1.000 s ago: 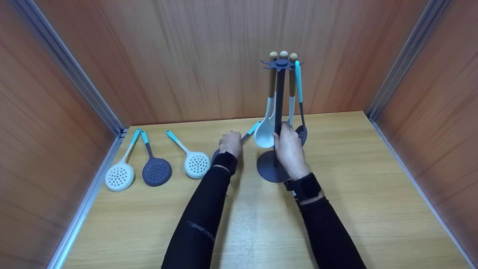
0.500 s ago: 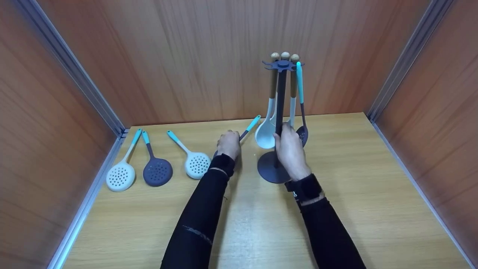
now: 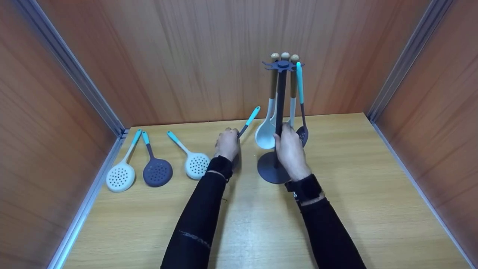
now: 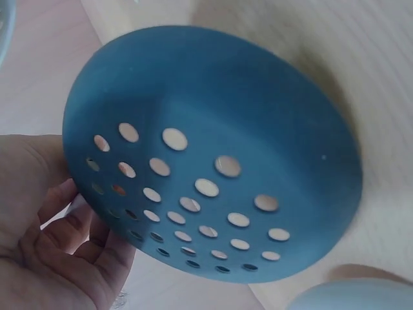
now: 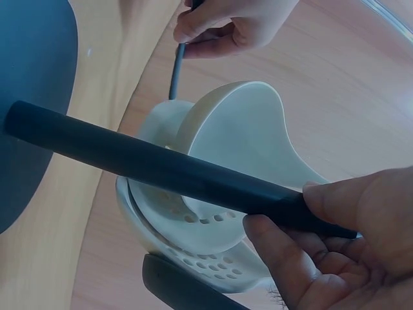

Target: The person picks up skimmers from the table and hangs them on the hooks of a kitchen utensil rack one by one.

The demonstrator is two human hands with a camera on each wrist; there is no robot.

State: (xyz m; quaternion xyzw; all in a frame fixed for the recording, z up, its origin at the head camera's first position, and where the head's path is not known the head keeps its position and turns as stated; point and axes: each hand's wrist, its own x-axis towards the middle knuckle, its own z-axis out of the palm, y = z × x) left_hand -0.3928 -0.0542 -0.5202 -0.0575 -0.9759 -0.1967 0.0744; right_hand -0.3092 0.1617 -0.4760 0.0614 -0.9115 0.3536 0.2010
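Observation:
My left hand (image 3: 227, 144) holds a dark skimmer by its shaft, its turquoise handle (image 3: 253, 116) pointing up and away. In the left wrist view the skimmer's round perforated head (image 4: 193, 90) is tilted and fills most of the picture. My right hand (image 3: 292, 153) grips the dark post (image 3: 281, 101) of an upright utensil stand, thumb and fingers around it in the right wrist view. From the stand's hooks hang a white ladle (image 3: 265, 135), other white utensils with wooden handles, and a dark perforated utensil (image 3: 303, 136) with a turquoise handle.
Left on the tabletop (image 3: 246, 231) lie a white skimmer (image 3: 120, 177), a dark skimmer (image 3: 157, 172) and another white skimmer (image 3: 197, 165), close to my left forearm. A wooden back wall (image 3: 186, 67) and side walls with metal edges enclose the table.
The left hand has shifted slightly left, and the skimmer in it has tipped so that its turquoise handle stands higher. My right hand stays on the post.

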